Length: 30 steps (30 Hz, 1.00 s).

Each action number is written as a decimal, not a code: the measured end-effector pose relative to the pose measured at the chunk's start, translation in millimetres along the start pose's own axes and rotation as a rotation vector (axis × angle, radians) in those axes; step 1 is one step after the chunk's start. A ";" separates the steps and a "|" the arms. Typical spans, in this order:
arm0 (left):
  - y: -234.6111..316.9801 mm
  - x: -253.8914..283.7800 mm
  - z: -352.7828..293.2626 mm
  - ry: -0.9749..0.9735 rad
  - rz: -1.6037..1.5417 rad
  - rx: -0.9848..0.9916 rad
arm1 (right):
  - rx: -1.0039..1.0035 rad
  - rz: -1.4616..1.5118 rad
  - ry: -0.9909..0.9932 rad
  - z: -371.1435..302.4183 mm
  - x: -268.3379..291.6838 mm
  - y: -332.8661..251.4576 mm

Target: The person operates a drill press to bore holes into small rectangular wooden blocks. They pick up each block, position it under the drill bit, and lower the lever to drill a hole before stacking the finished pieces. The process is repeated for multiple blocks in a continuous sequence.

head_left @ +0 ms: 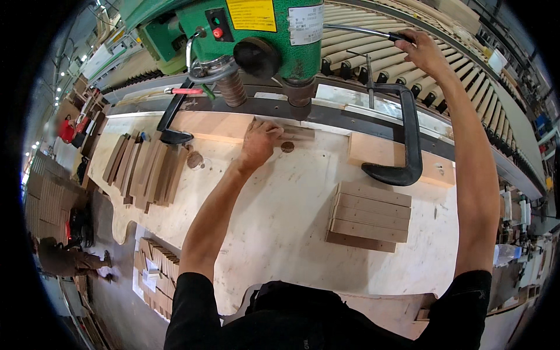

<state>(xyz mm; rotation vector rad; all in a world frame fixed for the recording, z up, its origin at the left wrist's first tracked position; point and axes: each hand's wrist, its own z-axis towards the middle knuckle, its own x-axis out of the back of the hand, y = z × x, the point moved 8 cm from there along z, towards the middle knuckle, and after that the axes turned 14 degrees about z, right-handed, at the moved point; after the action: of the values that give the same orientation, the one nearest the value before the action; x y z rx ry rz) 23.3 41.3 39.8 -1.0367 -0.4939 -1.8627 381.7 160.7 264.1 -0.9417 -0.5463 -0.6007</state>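
Observation:
My left hand (261, 142) presses a small wooden slat (296, 133) flat against the wooden fence (213, 125), right below the chuck (298, 92) of the green drill press (256, 29). My right hand (421, 48) is raised and closed around the black knob of the press's feed lever (361, 31). A dark round hole (287, 147) marks the plywood table (291, 210) just beside the slat.
A row of slats (146, 170) leans at the left of the table; several stacked slats (368, 216) lie at the right. Two black clamps (401, 137) (172, 119) pin the fence. A box of slats (157, 271) stands on the floor at the left, near another person (64, 256).

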 end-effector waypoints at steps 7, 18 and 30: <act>-17.6 -1.6 19.7 -0.057 0.103 0.168 | -0.091 -0.106 -0.024 -11.3 -2.6 7.6; -16.5 -11.3 20.2 -0.083 0.148 0.094 | -0.227 -0.207 -0.293 -25.7 -185.0 76.0; -13.1 -10.9 25.8 -0.052 0.143 0.072 | -0.155 0.049 -0.109 -11.4 -243.6 72.3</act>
<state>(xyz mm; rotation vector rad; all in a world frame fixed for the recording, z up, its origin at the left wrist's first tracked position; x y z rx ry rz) 26.1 71.4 46.6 -1.0468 -0.5007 -1.6843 259.9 240.0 55.4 -1.1359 -0.5779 -0.5555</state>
